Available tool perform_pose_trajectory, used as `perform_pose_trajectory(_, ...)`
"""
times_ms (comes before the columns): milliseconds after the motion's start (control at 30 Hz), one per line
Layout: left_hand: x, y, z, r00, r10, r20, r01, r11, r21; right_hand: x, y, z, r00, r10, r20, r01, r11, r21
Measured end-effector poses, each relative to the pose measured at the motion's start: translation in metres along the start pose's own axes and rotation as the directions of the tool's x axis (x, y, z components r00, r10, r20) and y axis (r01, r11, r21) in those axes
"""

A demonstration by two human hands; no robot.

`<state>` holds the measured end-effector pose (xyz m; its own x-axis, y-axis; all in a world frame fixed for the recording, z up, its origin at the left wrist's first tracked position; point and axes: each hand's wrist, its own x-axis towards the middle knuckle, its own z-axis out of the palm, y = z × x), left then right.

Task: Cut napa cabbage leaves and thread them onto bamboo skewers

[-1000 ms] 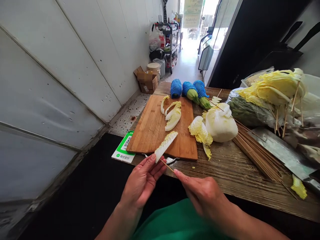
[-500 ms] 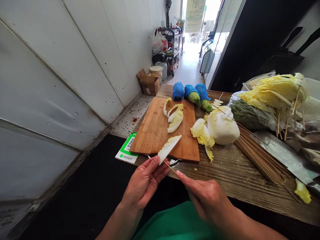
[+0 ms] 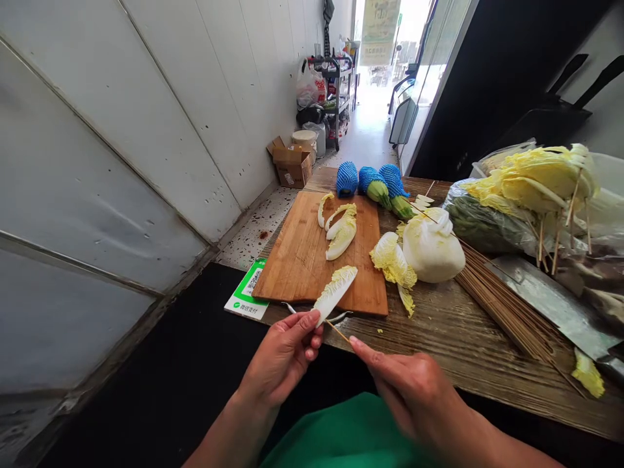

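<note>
My left hand (image 3: pixel 285 356) pinches the white base of a napa cabbage leaf (image 3: pixel 336 290), whose pale yellow tip points up and right over the front of the wooden cutting board (image 3: pixel 292 263). A thin wooden skewer (image 3: pixel 338 330) meets the leaf's base; how deep it sits I cannot see. My right hand (image 3: pixel 402 383) grips the skewer's other end, index finger stretched along it. More cabbage leaves (image 3: pixel 341 235) lie on the board. To its right, loose yellow leaf pieces (image 3: pixel 390 257) rest against a whitish rounded cabbage (image 3: pixel 431 250).
Behind the board lie several green vegetables in blue foam nets (image 3: pixel 373 182). On the right are a bundle of skewers (image 3: pixel 507 305), a cleaver (image 3: pixel 556 305) and skewered cabbage leaves (image 3: pixel 536 179) on plastic bags. A green payment card (image 3: pixel 246 299) pokes out at the board's left.
The cabbage leaf has turned slightly, showing more of its broad face. Both hands have shifted a little, and my left fingers have curled closer around the leaf base.
</note>
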<state>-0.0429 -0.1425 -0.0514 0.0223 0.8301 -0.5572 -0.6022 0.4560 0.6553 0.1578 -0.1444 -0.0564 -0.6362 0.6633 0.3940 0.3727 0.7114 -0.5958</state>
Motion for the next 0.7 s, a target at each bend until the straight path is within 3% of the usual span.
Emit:
perform_pose_trajectory(100, 0.000, -0.001, 0.001, 1.000, -0.012, 0.012, 0.012, 1.000, 0.001, -0.001, 0.001, -0.002, 0.999, -0.002, 0.052, -0.002, 0.998, 0.070)
perform_pose_trajectory(400, -0.002, -0.002, 0.004, 0.998, -0.053, 0.035, 0.052, 0.998, 0.023, -0.004, -0.004, -0.007, 0.999, 0.023, 0.033, -0.025, 0.996, 0.085)
perform_pose_trajectory(700, -0.004, -0.005, 0.007, 0.989, -0.107, 0.107, 0.102, 0.993, 0.051, -0.002, -0.007, -0.012, 0.993, 0.058, 0.098, -0.066, 0.994, 0.082)
